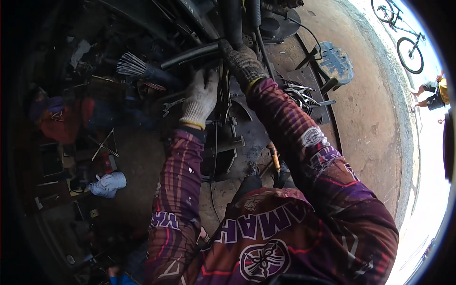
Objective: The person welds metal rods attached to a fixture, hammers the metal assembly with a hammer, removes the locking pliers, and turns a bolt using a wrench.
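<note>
My right hand (244, 64), in a dark grey knit glove, is closed over the end of a dark curved metal tube (190, 55) that runs off to the left. Just below that tube is my left hand (199, 97) in a whitish glove. Its fingers look stretched out and slightly apart, pointing away from me, with the tips lost in shadow. Thicker dark metal tubes (232, 21) rise beyond both hands. Under my arms lies a dark metal work table (249, 130) with curved metal pieces on it.
Locking pliers (301, 92) lie right of my right forearm, near a blue-topped stool (335, 64). A bundle of thin rods (133, 65) sits at the left. An orange-handled tool (274, 156) is close to my legs. Another person in red (66, 118) is at far left; a cable (214, 190) hangs down.
</note>
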`<state>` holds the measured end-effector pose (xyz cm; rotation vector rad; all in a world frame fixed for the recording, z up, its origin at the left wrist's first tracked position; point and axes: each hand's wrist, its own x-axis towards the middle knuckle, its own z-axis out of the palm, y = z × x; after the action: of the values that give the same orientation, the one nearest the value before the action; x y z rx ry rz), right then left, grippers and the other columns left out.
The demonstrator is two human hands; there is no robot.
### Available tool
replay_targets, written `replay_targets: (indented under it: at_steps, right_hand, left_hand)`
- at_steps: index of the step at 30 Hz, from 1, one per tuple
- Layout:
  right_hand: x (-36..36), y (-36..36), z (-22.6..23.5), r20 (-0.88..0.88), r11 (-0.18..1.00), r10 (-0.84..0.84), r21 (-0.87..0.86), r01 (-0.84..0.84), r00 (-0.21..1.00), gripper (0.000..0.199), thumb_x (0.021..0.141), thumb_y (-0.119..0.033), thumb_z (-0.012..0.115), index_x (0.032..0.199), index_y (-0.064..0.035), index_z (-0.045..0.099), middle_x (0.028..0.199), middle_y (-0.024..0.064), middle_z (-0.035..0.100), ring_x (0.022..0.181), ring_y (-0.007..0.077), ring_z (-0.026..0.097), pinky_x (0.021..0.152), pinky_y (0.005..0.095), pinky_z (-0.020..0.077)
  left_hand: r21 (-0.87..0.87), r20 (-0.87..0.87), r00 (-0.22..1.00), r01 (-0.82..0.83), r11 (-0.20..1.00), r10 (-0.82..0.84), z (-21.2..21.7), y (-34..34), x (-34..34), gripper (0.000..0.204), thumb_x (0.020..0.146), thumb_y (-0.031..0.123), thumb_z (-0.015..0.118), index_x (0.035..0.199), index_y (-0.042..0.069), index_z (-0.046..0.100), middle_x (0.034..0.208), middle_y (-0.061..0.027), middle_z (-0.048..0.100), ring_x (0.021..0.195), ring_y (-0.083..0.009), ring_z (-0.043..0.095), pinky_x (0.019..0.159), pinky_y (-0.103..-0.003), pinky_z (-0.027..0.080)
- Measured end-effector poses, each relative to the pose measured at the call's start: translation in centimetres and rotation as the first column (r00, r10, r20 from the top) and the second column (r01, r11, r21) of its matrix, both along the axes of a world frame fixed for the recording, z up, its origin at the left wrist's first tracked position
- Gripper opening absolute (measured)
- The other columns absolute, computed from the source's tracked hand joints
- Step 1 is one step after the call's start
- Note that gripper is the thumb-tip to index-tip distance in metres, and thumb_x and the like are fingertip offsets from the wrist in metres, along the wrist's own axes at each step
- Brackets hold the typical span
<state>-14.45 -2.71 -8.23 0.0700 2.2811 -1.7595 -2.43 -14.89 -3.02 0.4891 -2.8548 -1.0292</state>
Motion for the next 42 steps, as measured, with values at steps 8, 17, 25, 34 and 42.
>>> replay_targets:
  at_steps: [8,17,25,34,42]
  right_hand:
    - [1.5,-1.8,1.8,0.113,0.980,-0.107,0.178,0.086,0.988,0.064,0.088,-0.053,0.067,0.132,-0.0054,0.065,0.128,0.0257,0.066,0.124,0.0382,0.062,0.105,0.0459,0.0496]
    - [-0.8,-1.5,1.0,0.294,0.999,-0.047,0.007,0.047,0.955,0.058,0.087,-0.044,0.070,0.128,-0.0035,0.067,0.115,0.0203,0.072,0.110,0.0333,0.069,0.097,0.0416,0.0527]
    - [4.5,1.2,2.6,-0.036,0.856,-0.268,-0.468,0.221,0.963,0.046,0.088,-0.033,0.079,0.119,-0.0009,0.068,0.106,0.0161,0.072,0.101,0.0240,0.070,0.089,0.0372,0.0551]
    - [12.9,13.0,7.1,-0.011,0.643,-0.178,-0.758,0.108,0.984,0.035,0.094,-0.030,0.077,0.113,-0.0032,0.067,0.097,0.0089,0.070,0.082,0.0211,0.067,0.078,0.0380,0.0570]
    - [14.5,30.4,-10.2,0.342,0.779,-0.275,-0.468,0.417,0.899,0.060,0.101,-0.061,0.054,0.119,-0.0042,0.061,0.091,0.0119,0.069,0.079,0.0226,0.069,0.071,0.0341,0.0556]
  left_hand:
    - [-0.652,0.372,0.782,0.603,0.460,-0.499,-8.1,-1.2,-3.3,0.039,0.102,0.019,0.046,0.136,0.004,0.058,0.138,-0.0220,0.059,0.130,-0.0355,0.056,0.107,-0.042,0.045]
    - [-0.521,0.167,0.864,0.487,0.701,-0.476,-10.1,-1.7,-2.7,0.039,0.102,0.019,0.050,0.136,0.001,0.057,0.123,-0.0198,0.066,0.112,-0.0353,0.064,0.094,-0.038,0.052]
    - [0.587,0.291,0.907,-0.421,0.691,0.305,-5.6,-0.5,-4.0,0.057,0.104,0.054,0.051,0.127,0.004,0.065,0.089,-0.0085,0.068,0.071,-0.0214,0.066,0.064,-0.033,0.054]
    - [0.310,-0.407,0.880,0.384,0.870,-0.244,8.2,11.2,0.5,0.057,0.106,0.048,0.053,0.137,0.001,0.057,0.122,-0.0198,0.065,0.109,-0.0283,0.067,0.089,-0.045,0.055]
    - [0.257,0.006,0.927,0.360,0.897,-0.375,9.0,8.7,8.9,0.049,0.103,0.034,0.064,0.139,0.001,0.057,0.124,-0.0196,0.065,0.113,-0.0270,0.066,0.095,-0.039,0.055]
